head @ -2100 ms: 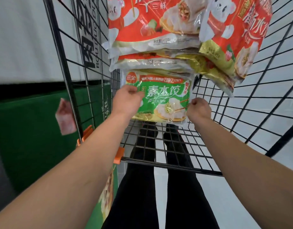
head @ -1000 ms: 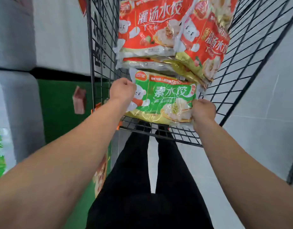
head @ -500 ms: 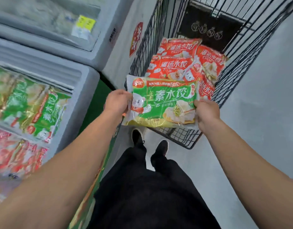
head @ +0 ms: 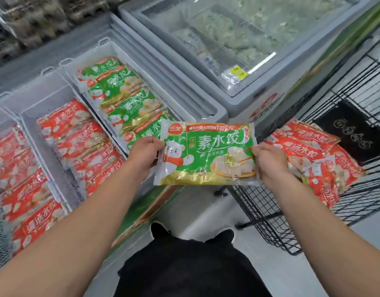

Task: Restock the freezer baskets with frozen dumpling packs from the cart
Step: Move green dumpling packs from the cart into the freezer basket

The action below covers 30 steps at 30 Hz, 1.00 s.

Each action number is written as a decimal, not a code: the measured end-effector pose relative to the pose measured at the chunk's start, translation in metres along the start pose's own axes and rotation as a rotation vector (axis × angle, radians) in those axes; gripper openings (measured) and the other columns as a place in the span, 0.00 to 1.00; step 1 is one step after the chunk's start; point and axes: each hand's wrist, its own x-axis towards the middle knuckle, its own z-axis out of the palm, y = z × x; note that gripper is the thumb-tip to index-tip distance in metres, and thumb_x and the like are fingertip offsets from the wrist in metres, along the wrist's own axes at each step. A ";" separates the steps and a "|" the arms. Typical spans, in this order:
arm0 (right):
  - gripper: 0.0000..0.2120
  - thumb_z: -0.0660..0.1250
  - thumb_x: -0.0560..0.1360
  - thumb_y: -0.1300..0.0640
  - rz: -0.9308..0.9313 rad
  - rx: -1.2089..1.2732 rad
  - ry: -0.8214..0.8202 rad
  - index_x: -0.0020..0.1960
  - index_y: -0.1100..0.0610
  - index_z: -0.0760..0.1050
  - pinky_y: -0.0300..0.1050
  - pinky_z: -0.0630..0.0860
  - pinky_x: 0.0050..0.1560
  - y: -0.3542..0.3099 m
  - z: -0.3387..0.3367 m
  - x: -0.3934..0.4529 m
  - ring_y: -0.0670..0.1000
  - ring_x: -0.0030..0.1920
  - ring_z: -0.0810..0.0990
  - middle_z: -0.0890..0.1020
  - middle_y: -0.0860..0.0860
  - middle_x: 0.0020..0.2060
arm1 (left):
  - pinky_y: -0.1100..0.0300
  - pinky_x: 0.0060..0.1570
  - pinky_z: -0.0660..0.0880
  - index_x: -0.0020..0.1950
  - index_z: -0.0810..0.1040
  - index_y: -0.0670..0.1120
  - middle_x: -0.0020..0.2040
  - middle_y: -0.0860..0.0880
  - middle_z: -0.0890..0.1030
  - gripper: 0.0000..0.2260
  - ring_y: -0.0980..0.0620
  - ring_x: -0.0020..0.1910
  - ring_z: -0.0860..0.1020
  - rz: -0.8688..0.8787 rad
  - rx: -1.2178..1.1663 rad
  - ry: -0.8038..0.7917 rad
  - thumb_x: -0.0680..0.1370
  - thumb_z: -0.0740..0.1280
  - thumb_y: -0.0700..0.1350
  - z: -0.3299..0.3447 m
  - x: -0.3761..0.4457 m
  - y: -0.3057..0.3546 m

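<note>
One head-worn wide-angle view looks steeply down and forward, close over both forearms, with the freezer baskets point(head: 56, 116) at left and the wire cart point(head: 270, 211) at right.

Bare forearms, black trousers point(head: 184, 269), black shoes point(head: 161, 231)

A green dumpling pack point(head: 206, 153) is held face up between both hands, the left hand point(head: 144, 152) gripping its left edge and the right hand point(head: 270, 160) its right edge. To the left, a white freezer basket point(head: 112, 48) holds a row of green packs point(head: 125, 99); nearer and further left, another basket point(head: 35, 116) holds red packs point(head: 77, 140). On the right, the black wire cart point(head: 268, 215) carries red dumpling packs point(head: 309, 151). A closed glass-topped freezer point(head: 234, 39) stands at the far right.
</note>
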 end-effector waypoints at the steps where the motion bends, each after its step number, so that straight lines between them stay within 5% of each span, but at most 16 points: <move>1: 0.05 0.67 0.77 0.62 -0.023 -0.016 -0.004 0.46 0.57 0.82 0.59 0.82 0.53 -0.008 0.020 -0.003 0.57 0.48 0.85 0.86 0.56 0.45 | 0.62 0.30 0.69 0.38 0.75 0.45 0.32 0.46 0.76 0.10 0.50 0.30 0.74 0.005 -0.025 0.027 0.78 0.67 0.36 -0.019 0.004 0.001; 11: 0.04 0.69 0.73 0.59 -0.139 -0.160 -0.088 0.40 0.55 0.81 0.54 0.81 0.52 -0.052 0.217 -0.036 0.56 0.45 0.84 0.85 0.54 0.41 | 0.54 0.38 0.65 0.35 0.74 0.44 0.36 0.43 0.72 0.10 0.47 0.37 0.71 0.052 -0.130 0.178 0.75 0.67 0.35 -0.197 0.033 0.001; 17: 0.05 0.67 0.77 0.61 -0.242 -0.240 -0.165 0.48 0.59 0.81 0.35 0.68 0.26 -0.081 0.290 -0.033 0.47 0.31 0.72 0.77 0.50 0.33 | 0.59 0.33 0.66 0.34 0.73 0.46 0.32 0.46 0.73 0.12 0.49 0.33 0.72 0.028 -0.201 0.276 0.77 0.66 0.37 -0.250 0.057 0.002; 21: 0.07 0.68 0.76 0.62 -0.259 -0.311 -0.212 0.51 0.60 0.82 0.42 0.74 0.36 -0.104 0.332 -0.013 0.52 0.37 0.77 0.81 0.55 0.39 | 0.54 0.39 0.70 0.30 0.76 0.49 0.35 0.44 0.77 0.11 0.47 0.37 0.76 -0.008 -0.249 0.349 0.72 0.69 0.40 -0.266 0.083 0.008; 26: 0.06 0.70 0.72 0.58 -0.237 -0.376 -0.273 0.46 0.57 0.83 0.53 0.82 0.52 -0.130 0.380 0.032 0.56 0.45 0.83 0.85 0.56 0.44 | 0.59 0.34 0.66 0.33 0.73 0.47 0.32 0.47 0.73 0.13 0.49 0.34 0.72 -0.047 -0.241 0.401 0.76 0.67 0.38 -0.270 0.126 0.024; 30: 0.05 0.67 0.72 0.62 -0.201 -0.471 -0.362 0.37 0.59 0.79 0.47 0.75 0.33 -0.164 0.422 0.081 0.54 0.35 0.78 0.81 0.56 0.35 | 0.57 0.38 0.69 0.30 0.76 0.48 0.34 0.45 0.76 0.11 0.47 0.38 0.74 -0.127 -0.274 0.498 0.72 0.69 0.39 -0.264 0.174 0.043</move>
